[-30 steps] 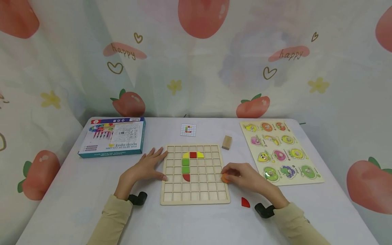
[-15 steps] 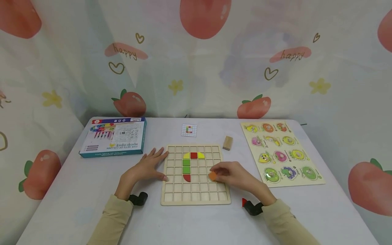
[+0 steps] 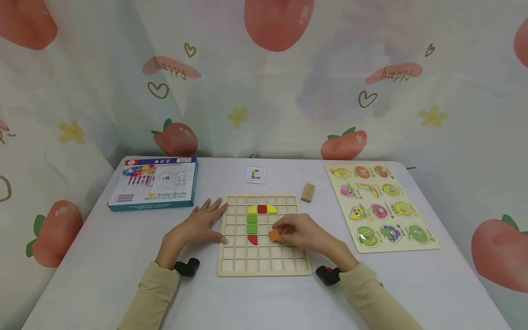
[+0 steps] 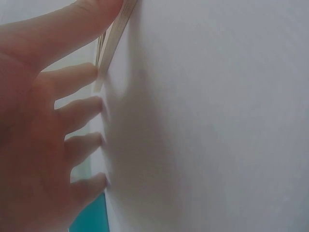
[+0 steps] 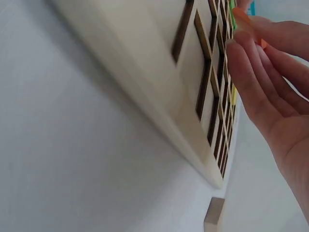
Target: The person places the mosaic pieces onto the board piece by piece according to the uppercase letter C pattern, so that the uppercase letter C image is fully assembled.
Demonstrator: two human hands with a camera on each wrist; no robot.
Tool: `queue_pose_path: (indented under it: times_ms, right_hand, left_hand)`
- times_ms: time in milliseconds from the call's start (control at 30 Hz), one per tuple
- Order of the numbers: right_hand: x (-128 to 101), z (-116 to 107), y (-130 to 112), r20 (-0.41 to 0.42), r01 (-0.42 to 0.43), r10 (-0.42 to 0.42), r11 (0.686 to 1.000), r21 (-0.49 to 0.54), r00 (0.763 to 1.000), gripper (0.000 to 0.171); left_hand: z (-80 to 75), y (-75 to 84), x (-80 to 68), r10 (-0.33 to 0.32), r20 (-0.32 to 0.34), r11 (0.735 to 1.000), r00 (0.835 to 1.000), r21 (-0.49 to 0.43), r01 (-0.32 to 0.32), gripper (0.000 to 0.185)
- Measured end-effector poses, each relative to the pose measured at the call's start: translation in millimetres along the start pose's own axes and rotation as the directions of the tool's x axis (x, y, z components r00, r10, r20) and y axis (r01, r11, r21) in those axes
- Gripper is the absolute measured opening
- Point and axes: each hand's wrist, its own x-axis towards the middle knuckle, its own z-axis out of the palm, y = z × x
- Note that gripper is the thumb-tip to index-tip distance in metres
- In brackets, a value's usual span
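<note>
A wooden grid board [image 3: 264, 274] lies mid-table in the head view. It bears two yellow rounded tiles, a red square tile [image 3: 262, 209], two green square tiles [image 3: 252, 223] and a red quarter-round tile [image 3: 253, 239]. With fingers spread and straight, my left hand [image 3: 193, 229] rests at the board's left edge, thumb touching the rim. My right hand [image 3: 305, 233] pinches an orange tile [image 3: 274, 235] over the grid, right of the red quarter-round tile. In the right wrist view, thumb and fingers partly hide the orange tile [image 5: 241, 14].
A pattern card [image 3: 255, 175] and a wooden block [image 3: 308, 192] lie behind the board. A blue-edged box [image 3: 154, 185] sits at the left, a fruit puzzle board [image 3: 381, 208] at the right. A loose red piece [image 3: 329, 269] is mostly hidden by the right wrist camera.
My right hand has moved left with the orange tile, from the board's right edge to over the grid. Its wrist camera now covers most of the loose red piece. The left hand stays put.
</note>
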Motion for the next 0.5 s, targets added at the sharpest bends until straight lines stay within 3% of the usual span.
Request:
queue_pose_path:
  times_ms: [500]
  right_hand:
    - [18.2,8.7,-16.5,0.075,0.018,-0.015,0.999,-0.041,0.997,0.018]
  left_hand:
    - [0.5,-2.1,1.6,-0.015,0.004,1.0,1.0,0.004,0.015,0.105]
